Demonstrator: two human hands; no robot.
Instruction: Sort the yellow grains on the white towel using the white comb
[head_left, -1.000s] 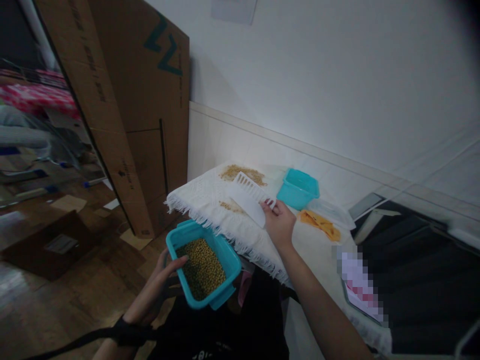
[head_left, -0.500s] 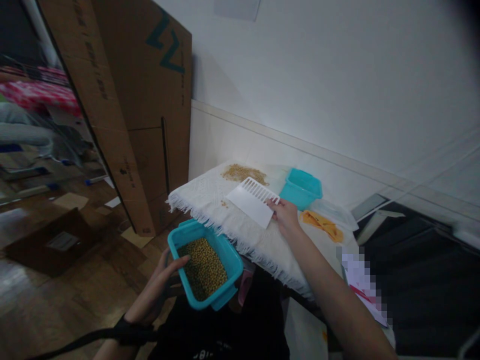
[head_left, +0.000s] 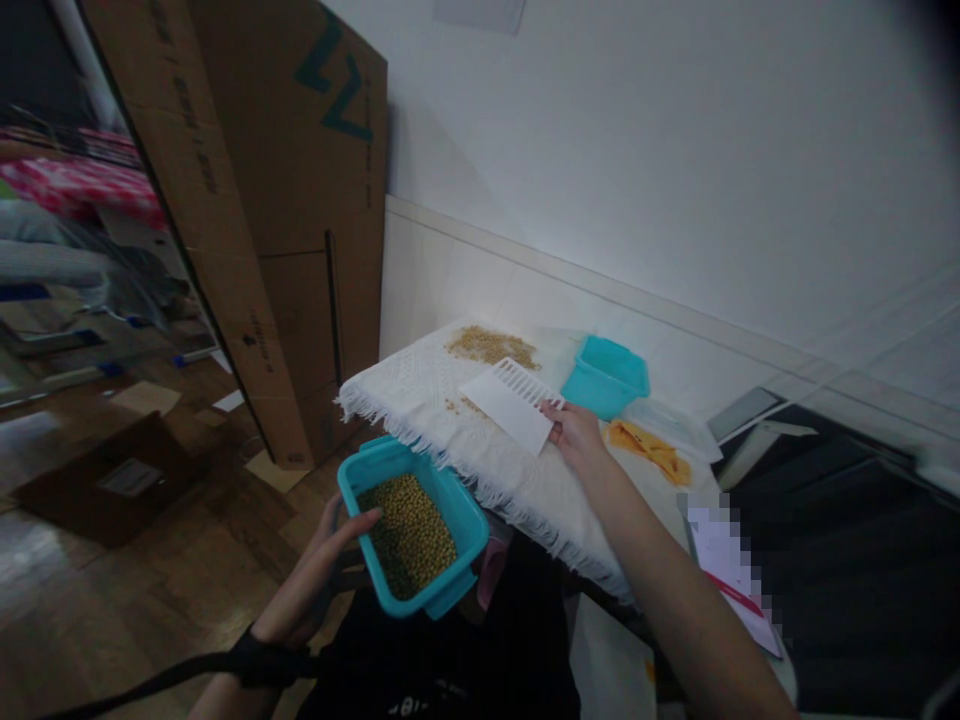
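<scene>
My left hand grips the near-left side of a teal plastic tub, thumb over its rim, just below the table edge. Inside lie yellowish beans, partly in shadow. My right hand pinches the right edge of a flat white slotted scoop, which is tilted over the white fringed cloth. A few loose beans show by the scoop's left edge. Behind it spreads a larger patch of beans on the cloth.
A second teal tub stands at the back of the table, near a clear plastic lid and an orange cloth. A tall cardboard box rises at left. The white wall bounds the table's back.
More loose beans now show beside the scoop's left edge. The scoop has shifted slightly in my right hand's grip area; the tub in my left hand stays nearly still.
</scene>
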